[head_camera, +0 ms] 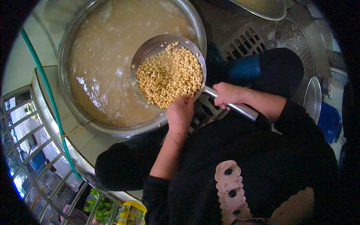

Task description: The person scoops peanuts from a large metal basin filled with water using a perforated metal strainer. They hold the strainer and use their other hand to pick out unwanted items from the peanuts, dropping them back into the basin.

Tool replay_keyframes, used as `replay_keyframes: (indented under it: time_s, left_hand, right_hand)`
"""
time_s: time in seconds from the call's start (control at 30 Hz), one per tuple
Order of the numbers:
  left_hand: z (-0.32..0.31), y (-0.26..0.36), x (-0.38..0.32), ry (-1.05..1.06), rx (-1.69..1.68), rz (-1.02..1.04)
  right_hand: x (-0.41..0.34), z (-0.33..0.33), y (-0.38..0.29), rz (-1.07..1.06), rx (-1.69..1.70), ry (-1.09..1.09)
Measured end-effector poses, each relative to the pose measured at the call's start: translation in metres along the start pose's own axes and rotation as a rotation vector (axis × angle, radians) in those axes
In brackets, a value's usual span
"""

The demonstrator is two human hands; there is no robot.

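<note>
A large metal skimmer (137,62) with a perforated bowl is heaped with pale beans (180,76). It sits over the right side of a wide metal basin (63,70) filled with cloudy brownish water (107,56). My right hand (229,94) is wrapped around the skimmer's tubular metal handle (244,111). At the bowl's near rim is my left hand (180,112), its fingers bent inward at the edge of the beans. Those fingertips are mostly hidden, so whether they pinch a bean or the rim cannot be told.
A green hose (47,84) runs down the left side beside a barred window (33,157). Slotted drain grating (244,42) lies right of the basin. Another metal vessel (264,9) is at the top right, and a metal bowl (312,98) stands at the far right near a blue container (330,122).
</note>
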State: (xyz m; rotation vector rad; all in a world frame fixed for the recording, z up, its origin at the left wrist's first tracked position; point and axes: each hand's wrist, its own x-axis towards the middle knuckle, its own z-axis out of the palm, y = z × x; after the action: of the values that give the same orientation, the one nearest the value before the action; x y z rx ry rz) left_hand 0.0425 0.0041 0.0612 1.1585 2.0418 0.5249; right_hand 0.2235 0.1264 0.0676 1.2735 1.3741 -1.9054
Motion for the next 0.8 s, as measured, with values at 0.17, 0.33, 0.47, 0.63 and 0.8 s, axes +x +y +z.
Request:
replay_keyframes:
  time_s: [0.17,0.33,0.47,0.63,0.8]
  left_hand:
    - [-0.015,-0.014,0.048,0.319,-0.208,-0.027]
    - [-0.013,-0.037,0.036,0.137,0.113,-0.197]
    - [0.004,-0.034,0.028,0.115,0.127,-0.168]
    - [0.016,-0.021,0.051,0.056,-0.086,-0.293]
    - [0.038,0.005,0.082,0.091,-0.246,-0.206]
  right_hand:
    - [-0.001,-0.001,-0.001,-0.015,-0.002,-0.012]
    - [0.0,-0.001,-0.001,-0.005,-0.002,-0.001]
    - [-0.002,-0.001,-0.002,0.001,0.01,-0.008]
    - [-0.001,0.0,-0.005,0.003,-0.025,-0.002]
    - [0.002,0.003,-0.003,0.007,-0.034,0.032]
